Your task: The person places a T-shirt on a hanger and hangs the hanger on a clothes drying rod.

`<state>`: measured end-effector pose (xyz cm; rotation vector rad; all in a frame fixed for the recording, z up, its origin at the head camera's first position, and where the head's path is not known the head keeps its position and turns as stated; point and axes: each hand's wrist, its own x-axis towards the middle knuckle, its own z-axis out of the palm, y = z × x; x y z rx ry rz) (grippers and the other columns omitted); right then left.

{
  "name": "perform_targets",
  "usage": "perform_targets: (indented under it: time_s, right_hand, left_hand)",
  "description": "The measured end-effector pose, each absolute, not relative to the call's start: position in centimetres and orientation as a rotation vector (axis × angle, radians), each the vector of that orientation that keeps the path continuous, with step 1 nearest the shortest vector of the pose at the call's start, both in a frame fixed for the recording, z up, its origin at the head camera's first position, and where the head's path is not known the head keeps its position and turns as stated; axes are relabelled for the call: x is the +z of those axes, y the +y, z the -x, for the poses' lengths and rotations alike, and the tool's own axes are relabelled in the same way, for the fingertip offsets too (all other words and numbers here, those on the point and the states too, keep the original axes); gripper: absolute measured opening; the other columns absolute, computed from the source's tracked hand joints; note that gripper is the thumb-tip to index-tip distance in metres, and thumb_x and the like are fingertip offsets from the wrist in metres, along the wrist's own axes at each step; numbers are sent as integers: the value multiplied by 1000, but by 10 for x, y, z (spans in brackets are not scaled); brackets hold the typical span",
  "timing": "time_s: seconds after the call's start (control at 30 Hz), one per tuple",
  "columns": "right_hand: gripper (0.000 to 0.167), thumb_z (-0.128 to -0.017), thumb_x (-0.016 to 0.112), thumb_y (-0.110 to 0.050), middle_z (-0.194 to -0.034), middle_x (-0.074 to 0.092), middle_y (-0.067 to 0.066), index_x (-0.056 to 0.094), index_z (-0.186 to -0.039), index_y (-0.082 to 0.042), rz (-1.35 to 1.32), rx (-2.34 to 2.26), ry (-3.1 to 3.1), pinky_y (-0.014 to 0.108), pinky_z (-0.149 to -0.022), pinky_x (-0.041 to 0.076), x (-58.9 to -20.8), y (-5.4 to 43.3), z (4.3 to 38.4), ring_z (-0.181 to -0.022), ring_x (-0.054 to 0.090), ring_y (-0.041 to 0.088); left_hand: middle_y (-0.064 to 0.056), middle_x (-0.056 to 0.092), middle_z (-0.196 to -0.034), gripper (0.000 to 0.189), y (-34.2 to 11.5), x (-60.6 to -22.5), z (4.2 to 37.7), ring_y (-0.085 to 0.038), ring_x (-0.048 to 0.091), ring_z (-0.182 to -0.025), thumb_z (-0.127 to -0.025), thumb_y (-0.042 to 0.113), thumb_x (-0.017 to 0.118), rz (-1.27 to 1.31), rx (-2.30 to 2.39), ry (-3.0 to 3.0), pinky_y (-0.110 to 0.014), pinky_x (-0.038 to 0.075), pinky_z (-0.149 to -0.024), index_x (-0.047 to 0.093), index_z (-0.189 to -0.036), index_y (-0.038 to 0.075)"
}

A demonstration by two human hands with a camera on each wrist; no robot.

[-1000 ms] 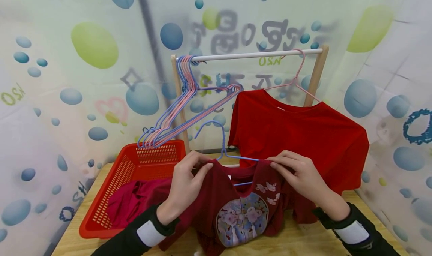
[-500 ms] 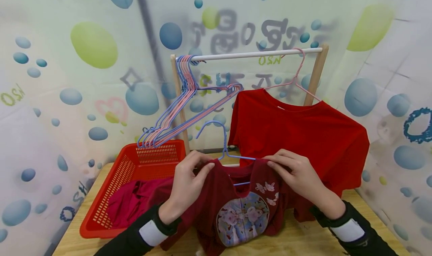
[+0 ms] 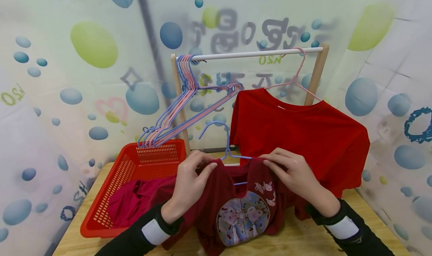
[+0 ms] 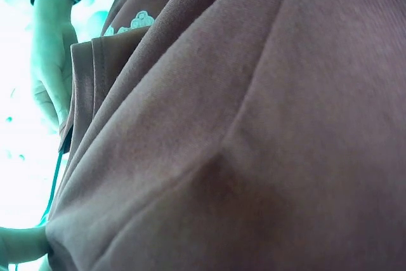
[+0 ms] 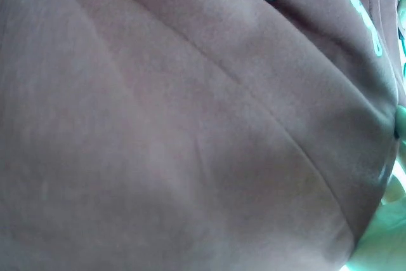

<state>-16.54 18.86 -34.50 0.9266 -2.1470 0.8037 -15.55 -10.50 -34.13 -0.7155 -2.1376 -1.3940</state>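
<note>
A dark red shirt (image 3: pixel 209 203) with a round printed picture on its front hangs from a blue hanger (image 3: pixel 228 139) held up over the table. The hanger's hook and upper arms show above the neckline, and its lower bar shows through the neck opening. My left hand (image 3: pixel 190 184) pinches the shirt at the left shoulder between thumb and fingers. At the other shoulder, my right hand (image 3: pixel 298 173) pinches the cloth beside the collar. Both wrist views are mostly filled by the shirt's fabric, with the right hand (image 4: pixel 54 71) beyond the collar in the left wrist view.
Behind stands a clothes rack with a white rail (image 3: pixel 249 55). Several blue and pink hangers (image 3: pixel 179 110) hang at its left end, a bright red shirt (image 3: pixel 303 136) on a pink hanger at its right. A red basket (image 3: pixel 98 199) holding crimson cloth (image 3: pixel 129 199) sits on the wooden table (image 3: pixel 364 218).
My right hand has shifted slightly left along the shirt's shoulder, closer to the left hand. The blue hanger's hook has moved a little to the right.
</note>
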Motion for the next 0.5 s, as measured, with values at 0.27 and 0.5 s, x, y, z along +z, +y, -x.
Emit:
perform_targets:
  time_s: [0.27,0.5]
  right_hand:
    - [39,-77,79,14,-88,71,-3,80,-107,-10,-937,821,-2138,11,-64,45,-345,184,166,-71,51,4]
    - [37,-77,79,13,-87,70,-3,79,-107,-9,-965,826,-2122,12,-63,43,-346,179,169,-70,50,3]
  left_hand:
    - [-4,70,-89,7,-103,-343,156,-13,56,-77,-94,5,75,733,-1401,-2127,-23,51,-66,75,-100,8]
    - [-4,71,-90,7,-101,-344,157,-12,58,-76,-94,6,75,739,-1403,-2140,-23,52,-66,75,-100,8]
